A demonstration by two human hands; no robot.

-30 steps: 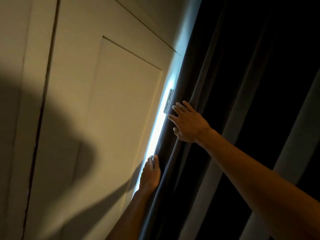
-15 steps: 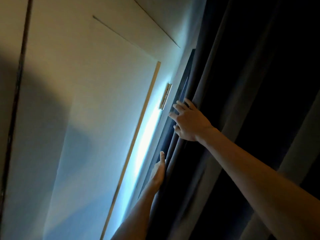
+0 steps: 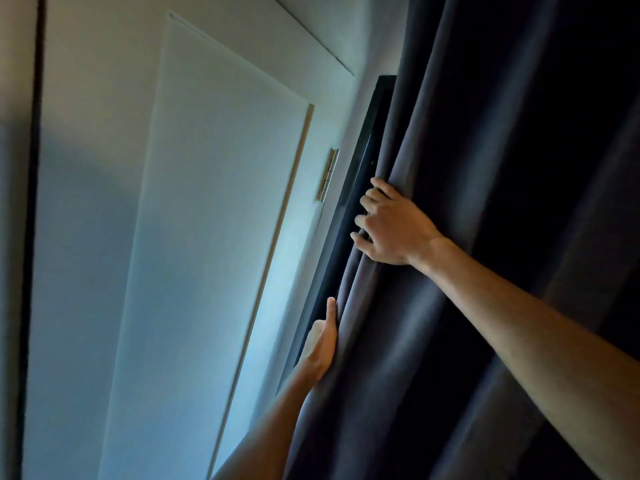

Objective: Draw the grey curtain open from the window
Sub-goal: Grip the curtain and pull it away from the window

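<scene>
The grey curtain (image 3: 467,237) hangs in deep folds over the right half of the view. Along its left edge a narrow strip of the dark window frame (image 3: 367,140) shows. My right hand (image 3: 391,226) is higher up, fingers curled around the curtain's leading edge. Lower down, my left hand (image 3: 320,344) holds the same edge, thumb pointing up along the fold, its fingers hidden behind the cloth.
A pale panelled door or cabinet front (image 3: 194,237) fills the left, lit bluish by daylight from the gap. A metal hinge (image 3: 327,174) sits just left of the window frame. A dark vertical gap (image 3: 33,202) runs down the far left.
Both hands have pulled the curtain's edge to the right. The bright slit has widened, more of the dark window frame shows, and the wall is more brightly lit.
</scene>
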